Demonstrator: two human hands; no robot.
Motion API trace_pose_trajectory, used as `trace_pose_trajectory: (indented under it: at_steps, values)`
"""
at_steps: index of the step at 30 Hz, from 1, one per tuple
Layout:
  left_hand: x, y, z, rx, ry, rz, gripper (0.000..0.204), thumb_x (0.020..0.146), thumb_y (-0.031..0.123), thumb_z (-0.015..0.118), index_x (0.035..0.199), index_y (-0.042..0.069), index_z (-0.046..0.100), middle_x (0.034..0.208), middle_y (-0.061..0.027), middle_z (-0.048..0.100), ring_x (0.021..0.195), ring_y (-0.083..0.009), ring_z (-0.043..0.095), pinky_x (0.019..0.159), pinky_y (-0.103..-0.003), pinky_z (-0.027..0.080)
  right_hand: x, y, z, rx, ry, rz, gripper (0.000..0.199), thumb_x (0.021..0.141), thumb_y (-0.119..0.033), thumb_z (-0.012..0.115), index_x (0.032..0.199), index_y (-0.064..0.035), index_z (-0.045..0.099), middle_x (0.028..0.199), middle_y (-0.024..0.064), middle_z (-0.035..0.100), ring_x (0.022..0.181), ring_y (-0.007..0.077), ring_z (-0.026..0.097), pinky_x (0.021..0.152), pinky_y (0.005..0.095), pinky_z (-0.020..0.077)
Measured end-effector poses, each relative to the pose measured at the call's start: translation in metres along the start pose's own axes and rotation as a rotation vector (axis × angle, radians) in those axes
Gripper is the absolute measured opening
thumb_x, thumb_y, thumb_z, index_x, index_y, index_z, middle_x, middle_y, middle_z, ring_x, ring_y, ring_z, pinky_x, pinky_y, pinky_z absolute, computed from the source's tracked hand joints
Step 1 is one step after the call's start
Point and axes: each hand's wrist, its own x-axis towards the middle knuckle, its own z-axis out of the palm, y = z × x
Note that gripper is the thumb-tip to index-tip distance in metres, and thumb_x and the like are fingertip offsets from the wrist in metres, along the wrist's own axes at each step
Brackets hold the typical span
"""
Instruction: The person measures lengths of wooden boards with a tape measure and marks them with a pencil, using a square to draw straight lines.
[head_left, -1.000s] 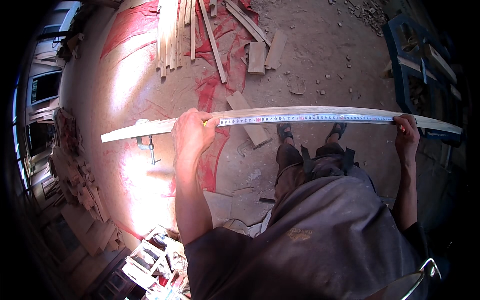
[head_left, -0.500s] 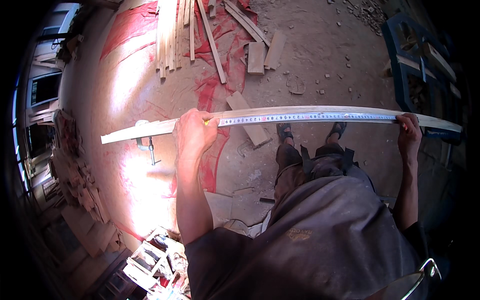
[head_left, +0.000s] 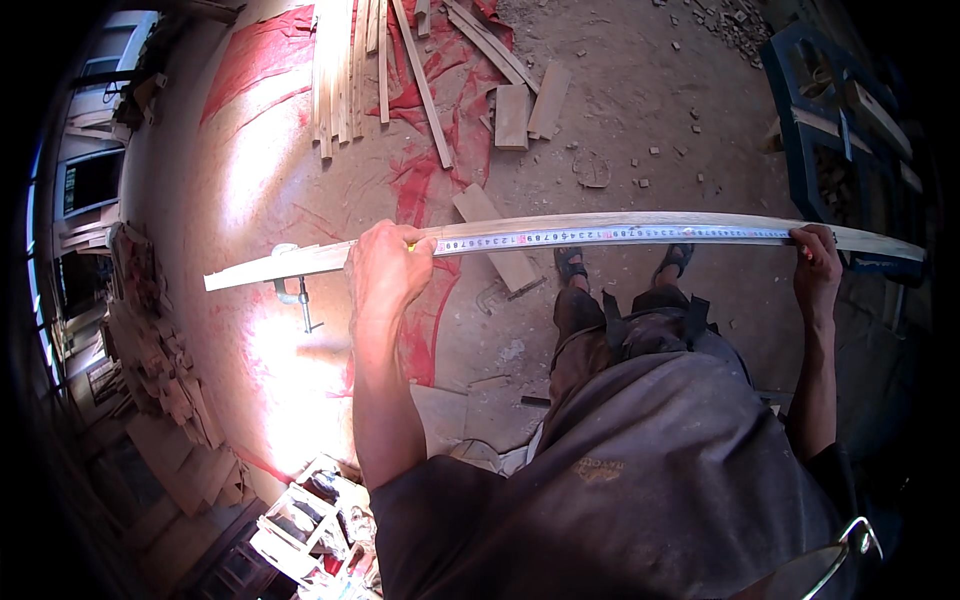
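A long pale wooden strip (head_left: 560,222) spans the view from left to right, at about the height of my shins. Along its near edge runs a white tape measure blade (head_left: 590,238), pulled out straight between my hands. My left hand (head_left: 385,265) is closed over the strip and the tape's left end; a bit of yellow shows by the thumb, and the rest of the case is hidden. Toward the right end, my right hand (head_left: 817,262) pinches the blade against the strip. Left of my left hand, a metal G-clamp (head_left: 303,298) hangs on the strip.
Several long wooden strips (head_left: 335,80) lie on red sheeting (head_left: 405,170) ahead, beside two short boards (head_left: 512,118). Another board (head_left: 510,265) lies under the strip. A blue metal frame (head_left: 800,150) stands at right; scrap wood (head_left: 185,390) is heaped at left.
The tape's markings have shifted slightly left along the strip, and my right hand has moved a little left with them. My left hand has hardly moved.
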Motion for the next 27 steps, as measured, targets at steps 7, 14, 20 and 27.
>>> trace_pose_trajectory:
  at_steps: [7,14,20,27]
  values:
    - [0.0016,-0.0004,-0.0004,-0.005,-0.029,-0.014,0.022,0.087,0.027,0.076,0.098,0.01,0.084,0.101,-0.0218,0.074,0.1,-0.0424,0.07,0.093,-0.051,0.054,0.0019,-0.0046,0.0013,0.007,0.004,-0.012,0.023,0.089,0.015,0.067,0.104,-0.001,0.074,0.104,0.0117,0.069,0.099,0.0294,0.072,0.088,0.0374,0.0619]
    - [0.0026,-0.0057,0.0034,-0.004,0.001,0.032,0.023,0.088,0.03,0.075,0.097,0.01,0.084,0.097,-0.0183,0.071,0.094,-0.0393,0.069,0.084,-0.047,0.053,0.0026,-0.0068,0.0003,0.035,-0.012,-0.007,0.022,0.09,0.014,0.067,0.104,-0.0012,0.074,0.103,0.0112,0.069,0.098,0.0287,0.072,0.087,0.0375,0.0616]
    - [0.0046,-0.0035,-0.0001,-0.016,-0.042,-0.003,0.024,0.086,0.03,0.075,0.097,0.011,0.084,0.098,-0.0195,0.073,0.095,-0.0394,0.07,0.085,-0.046,0.054,0.0028,-0.0062,0.0017,-0.004,0.0,-0.038,0.012,0.095,0.006,0.07,0.104,-0.0022,0.074,0.104,0.0114,0.069,0.099,0.0289,0.072,0.086,0.0357,0.0614]
    - [0.0047,0.002,-0.0053,-0.018,-0.056,-0.028,0.022,0.086,0.027,0.072,0.098,0.012,0.084,0.093,-0.0229,0.075,0.093,-0.043,0.072,0.088,-0.05,0.055,0.0017,-0.0033,0.0013,-0.012,-0.025,-0.031,0.012,0.097,0.005,0.069,0.104,-0.0023,0.074,0.106,0.0119,0.07,0.101,0.0288,0.072,0.088,0.0357,0.0616]
